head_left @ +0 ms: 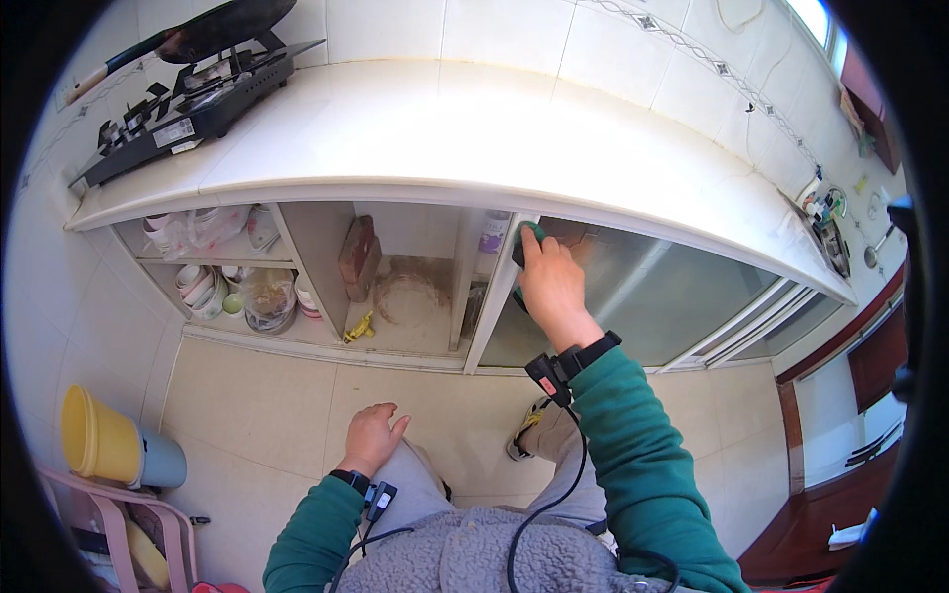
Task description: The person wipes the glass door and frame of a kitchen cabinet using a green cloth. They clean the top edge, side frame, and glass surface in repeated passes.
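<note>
My right hand (550,281) reaches up to the top corner of a sliding glass cabinet door (628,296). Its fingers are closed over a dark green cloth (535,230), pressed against the door's pale frame just under the countertop. Part of the cloth is hidden by the hand, so it could also be a scouring pad. My left hand (372,437) lies on my left knee, holding nothing, with the thumb apart from the fingers. Left of the door, the open cabinet compartment (420,232) holds a brown block (359,259), a yellow object (360,327) and a purple-and-white can (493,232).
Bowls (203,291) and bagged dishes stand on the cabinet's left shelves. Above runs a white countertop (474,128), with a black gas stove (198,114) and a pan (225,30) at its left. A yellow bucket (99,435) and a pink chair (114,529) are at lower left.
</note>
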`<action>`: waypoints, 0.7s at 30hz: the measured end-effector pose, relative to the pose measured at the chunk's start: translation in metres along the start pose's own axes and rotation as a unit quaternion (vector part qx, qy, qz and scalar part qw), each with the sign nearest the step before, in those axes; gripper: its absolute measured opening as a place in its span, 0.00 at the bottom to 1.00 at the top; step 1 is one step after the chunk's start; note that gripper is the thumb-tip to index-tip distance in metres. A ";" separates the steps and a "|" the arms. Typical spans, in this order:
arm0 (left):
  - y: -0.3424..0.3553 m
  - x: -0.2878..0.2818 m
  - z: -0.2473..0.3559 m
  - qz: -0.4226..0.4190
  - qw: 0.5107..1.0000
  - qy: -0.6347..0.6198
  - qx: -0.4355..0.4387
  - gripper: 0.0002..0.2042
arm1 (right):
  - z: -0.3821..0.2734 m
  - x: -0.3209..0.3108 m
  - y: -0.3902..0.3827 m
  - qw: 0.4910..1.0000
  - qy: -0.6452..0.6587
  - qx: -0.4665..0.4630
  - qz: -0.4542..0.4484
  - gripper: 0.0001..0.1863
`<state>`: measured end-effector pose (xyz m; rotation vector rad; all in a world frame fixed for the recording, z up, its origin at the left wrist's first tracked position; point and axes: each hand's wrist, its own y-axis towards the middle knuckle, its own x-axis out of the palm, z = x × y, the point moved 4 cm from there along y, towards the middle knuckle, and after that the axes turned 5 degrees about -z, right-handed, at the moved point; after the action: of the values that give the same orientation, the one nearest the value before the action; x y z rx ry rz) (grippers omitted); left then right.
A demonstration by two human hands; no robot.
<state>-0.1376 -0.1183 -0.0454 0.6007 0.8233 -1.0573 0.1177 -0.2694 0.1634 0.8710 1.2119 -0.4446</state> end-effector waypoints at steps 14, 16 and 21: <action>-0.001 0.001 -0.001 -0.006 1.000 0.014 -0.004 0.16 | -0.003 0.007 0.000 0.997 0.037 -0.012 0.071 0.29; 0.000 0.002 0.000 -0.004 1.000 0.006 0.001 0.16 | -0.001 0.006 0.004 0.994 0.037 -0.021 0.105 0.29; 0.002 0.003 0.000 -0.006 1.000 0.007 -0.002 0.16 | 0.000 0.012 0.008 0.995 0.026 -0.025 0.087 0.29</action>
<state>-0.1354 -0.1194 -0.0479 0.6009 0.8425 -1.0638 0.1273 -0.2624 0.1551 0.9416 1.1787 -0.2500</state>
